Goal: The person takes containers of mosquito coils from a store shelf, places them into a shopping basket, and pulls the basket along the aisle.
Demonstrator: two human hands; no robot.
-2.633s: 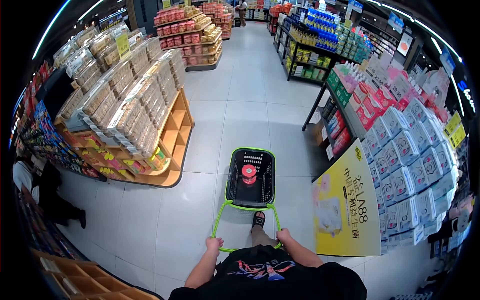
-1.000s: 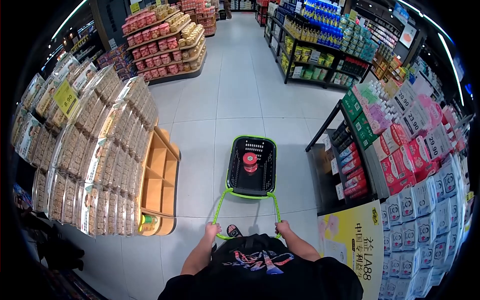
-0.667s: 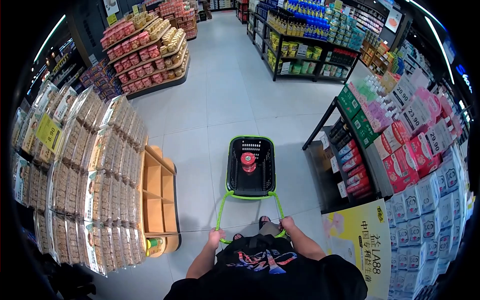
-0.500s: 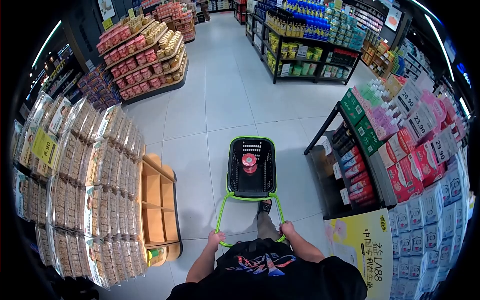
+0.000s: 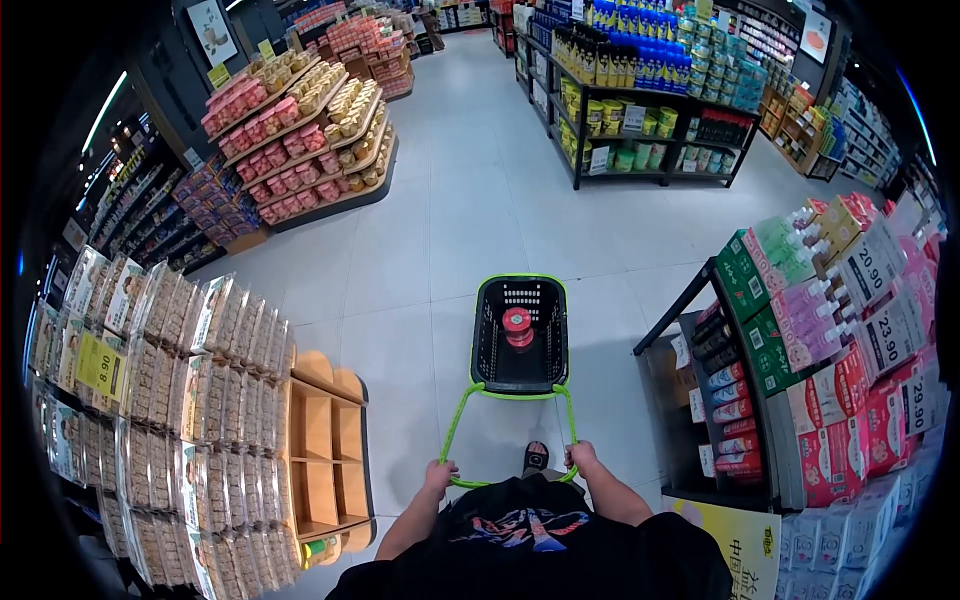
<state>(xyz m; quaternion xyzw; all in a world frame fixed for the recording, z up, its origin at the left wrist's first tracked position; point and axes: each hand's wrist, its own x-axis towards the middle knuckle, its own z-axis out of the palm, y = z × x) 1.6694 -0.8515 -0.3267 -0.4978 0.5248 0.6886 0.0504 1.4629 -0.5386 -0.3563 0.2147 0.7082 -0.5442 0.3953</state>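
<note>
A black shopping basket [image 5: 487, 345] with a green rim stands ahead of me on the floor. Inside it sits a container with a red lid [image 5: 517, 321]; its kind is hard to make out. From the basket's near end a green handle [image 5: 457, 424] runs back to my body. My left hand [image 5: 440, 474] is closed around the handle's left corner. At the opposite corner, my right hand [image 5: 578, 455] also grips the handle. Below the basket, one sandalled foot [image 5: 535, 457] shows between the handle's sides.
Packaged snacks in clear boxes [image 5: 215, 440] are stacked on the left beside a wooden shelf [image 5: 330, 450]. On the right is a black display rack [image 5: 700, 400] with bottles and boxes. Farther off stand a tiered jar display [image 5: 310, 140] and a can shelf [image 5: 640, 110]. A tiled aisle [image 5: 470, 220] runs between them.
The basket and I have moved forward along the aisle, so the side displays have slid nearer and backward. Both hands keep their hold on the handle.
</note>
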